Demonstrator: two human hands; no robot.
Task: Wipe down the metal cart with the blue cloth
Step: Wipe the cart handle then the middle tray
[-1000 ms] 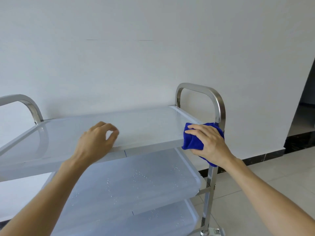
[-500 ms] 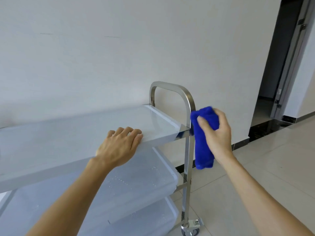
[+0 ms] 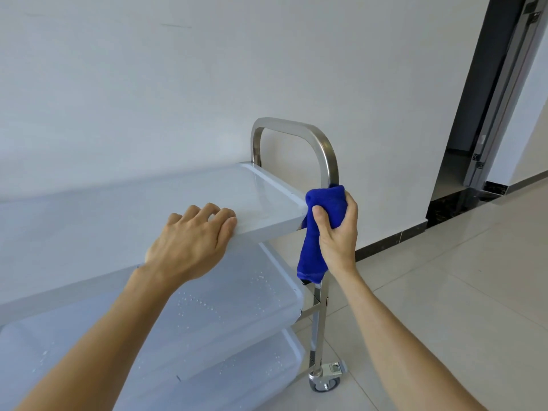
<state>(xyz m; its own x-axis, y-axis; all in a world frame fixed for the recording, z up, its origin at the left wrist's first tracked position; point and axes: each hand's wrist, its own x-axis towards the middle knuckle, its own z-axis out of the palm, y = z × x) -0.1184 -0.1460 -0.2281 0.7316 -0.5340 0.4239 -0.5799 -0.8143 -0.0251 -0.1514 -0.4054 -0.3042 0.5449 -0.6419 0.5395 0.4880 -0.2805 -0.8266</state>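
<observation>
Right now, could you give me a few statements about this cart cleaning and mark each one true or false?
1. The right hand grips the blue cloth around the cart's upright post. True.
2. The left hand holds a second cloth. False: it is bare, resting on the top shelf edge.
3. Water droplets dot the middle shelf. True.
4. The cloth lies flat on the top shelf. False: it is wrapped on the post beside the shelf corner.
5. A caster wheel shows at the post's foot. True.
</observation>
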